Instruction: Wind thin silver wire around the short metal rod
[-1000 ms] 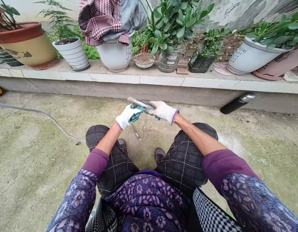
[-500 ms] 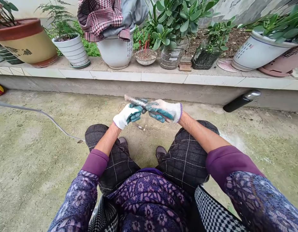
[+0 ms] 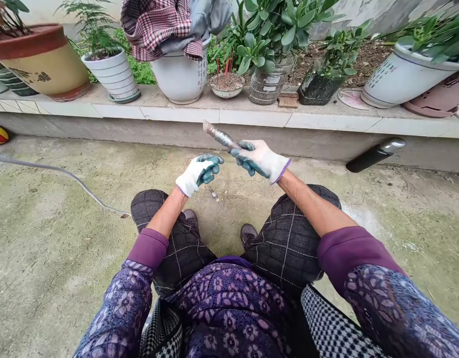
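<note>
I sit with both hands in white gloves with green palms, held out over my knees. My right hand [image 3: 260, 160] is closed around the lower end of a short grey ribbed metal rod [image 3: 219, 135], which points up and to the left. My left hand [image 3: 198, 173] is just left of it and apart from the rod, its fingers curled in with nothing visible inside. On the concrete ground between my shoes lies a small thin piece [image 3: 214, 195].
A tiled ledge [image 3: 185, 114] ahead carries several plant pots; a checked cloth [image 3: 158, 25] hangs over a white pot [image 3: 179, 79]. A black cylinder [image 3: 374, 154] leans at the ledge's foot on the right. A grey hose [image 3: 58, 171] crosses the ground at left.
My left hand has let go of the rod and dropped slightly. My right hand has lifted the rod up and tilted its far end higher.
</note>
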Tool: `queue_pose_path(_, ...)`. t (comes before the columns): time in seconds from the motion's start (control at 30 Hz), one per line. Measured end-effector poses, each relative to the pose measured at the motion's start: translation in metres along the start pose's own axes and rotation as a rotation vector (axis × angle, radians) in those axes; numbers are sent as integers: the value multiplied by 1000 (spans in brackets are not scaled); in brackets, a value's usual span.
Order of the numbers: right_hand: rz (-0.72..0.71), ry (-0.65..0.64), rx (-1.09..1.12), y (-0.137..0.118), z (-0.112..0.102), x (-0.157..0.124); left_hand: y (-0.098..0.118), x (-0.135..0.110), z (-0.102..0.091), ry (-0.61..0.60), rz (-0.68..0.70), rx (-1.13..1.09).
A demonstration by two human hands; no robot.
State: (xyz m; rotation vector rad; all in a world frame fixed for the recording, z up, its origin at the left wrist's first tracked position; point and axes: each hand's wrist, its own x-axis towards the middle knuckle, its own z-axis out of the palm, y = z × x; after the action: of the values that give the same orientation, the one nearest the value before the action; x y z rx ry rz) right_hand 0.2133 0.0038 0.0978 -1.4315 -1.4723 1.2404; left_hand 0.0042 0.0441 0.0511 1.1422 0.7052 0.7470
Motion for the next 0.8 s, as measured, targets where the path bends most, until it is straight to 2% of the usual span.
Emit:
queue_pose_path(0.1, 33, -231, 20, 4, -9, -5, 4, -2, -6, 34, -20, 245)
queue_pose_path(0.2, 114, -519, -144, 15, -13, -11, 3, -3, -8, 12, -57, 502)
queue_pose_path(0.27, 163, -603, -317, 25, -13, -12, -3, -4, -6, -8, -93, 587)
queue_pose_path(0.33, 157, -578, -569, 36, -10, -11, -11, -4, -2, -6, -118, 611)
queue_pose_path(0.4, 96, -468, -835, 44, -5, -6, -18, -3, 2, -10, -134, 625)
queue_pose_path(0.47, 62, -371, -995, 48, -2, 2, -22, -1, 6, 7, -137, 638)
queue_pose_path(0.67, 33, -185, -1205, 42, -11, 17, -20, -1, 2, 79, -105, 576)
queue_pose_path(0.8, 26, -83, -1114, 32, -17, 17, -17, -5, 1, 42, -102, 513)
